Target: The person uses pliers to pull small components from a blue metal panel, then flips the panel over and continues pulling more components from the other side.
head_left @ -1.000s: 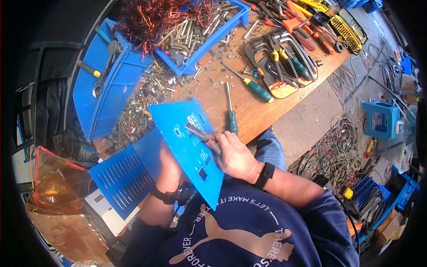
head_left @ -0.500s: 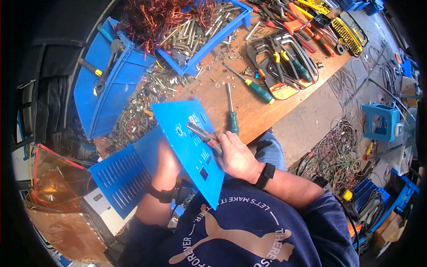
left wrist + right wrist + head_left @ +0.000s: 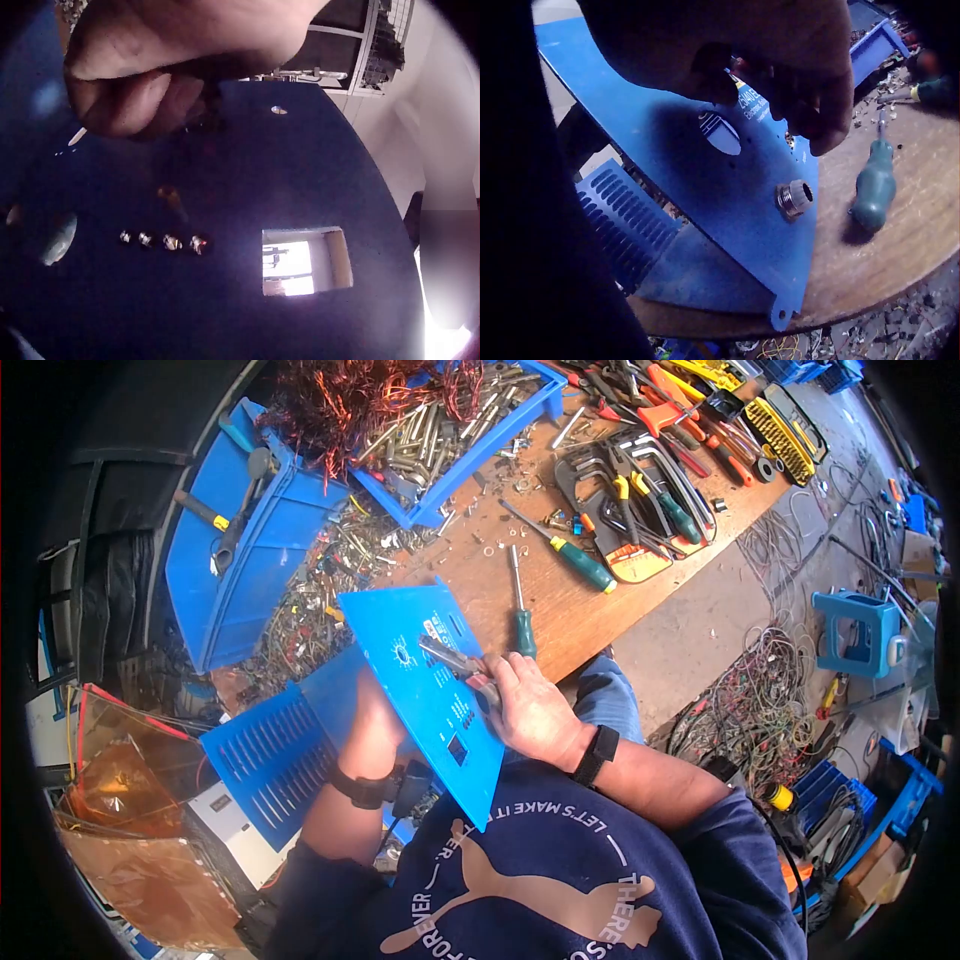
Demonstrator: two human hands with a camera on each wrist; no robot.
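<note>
A blue panel [image 3: 425,690] with printed markings and a square cut-out stands tilted over the lap. The right hand [image 3: 535,710] grips a metal plier-like tool [image 3: 447,657] across the panel's printed face. Behind the panel is the left hand [image 3: 375,725], its fingertips hidden in the head view. In the left wrist view that hand [image 3: 180,45] has curled fingers close to the panel's back [image 3: 225,165]; whether they hold anything cannot be told. The right wrist view shows the right hand [image 3: 750,52] in shadow over the panel [image 3: 742,202], near a round hole and a ridged metal fitting [image 3: 795,199].
A slotted blue sheet [image 3: 275,765] lies left of the panel. Two green-handled screwdrivers [image 3: 524,635] [image 3: 583,566] and a tool set [image 3: 640,510] lie on the wooden table [image 3: 560,620]. Behind are a blue bin [image 3: 480,455] of metal pieces, copper wire and scrap.
The left wrist and forearm have turned and shifted slightly behind the panel. The panel has moved a little to the right, while the right hand keeps its grip on the tool.
</note>
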